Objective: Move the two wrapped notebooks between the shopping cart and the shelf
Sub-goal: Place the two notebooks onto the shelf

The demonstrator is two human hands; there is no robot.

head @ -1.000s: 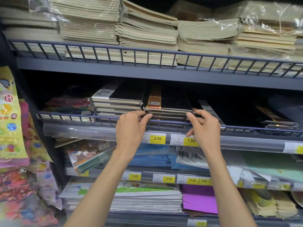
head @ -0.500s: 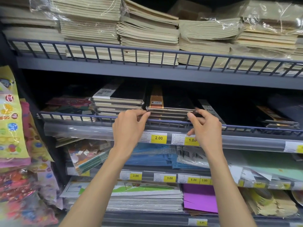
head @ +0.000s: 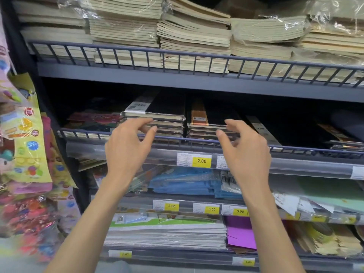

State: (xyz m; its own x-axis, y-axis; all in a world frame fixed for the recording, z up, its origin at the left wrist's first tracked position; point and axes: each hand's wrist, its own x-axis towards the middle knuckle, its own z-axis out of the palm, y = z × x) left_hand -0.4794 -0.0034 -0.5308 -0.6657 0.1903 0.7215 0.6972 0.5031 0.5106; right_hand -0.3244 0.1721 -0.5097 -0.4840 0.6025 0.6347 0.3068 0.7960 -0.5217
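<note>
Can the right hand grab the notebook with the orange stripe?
Probably yes: the right hand is open just in front of the orange-striped notebook, which tops its stack above the low wire rail, with nothing between.

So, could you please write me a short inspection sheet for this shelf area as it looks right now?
Surface: grey metal shelf with wire front rail, price strip below.
Job's things: two stacks of black plastic-wrapped notebooks, left stack, right stack, lying flat side by side; shopping cart not in view.
Clutter: cream paper notebook stacks above; blue packets and purple paper sheet below.
Hands: left hand and right hand open, empty, in front of the rail.
Cables: nothing seen.
Surroundings: hanging colourful sticker packs at left.
</note>
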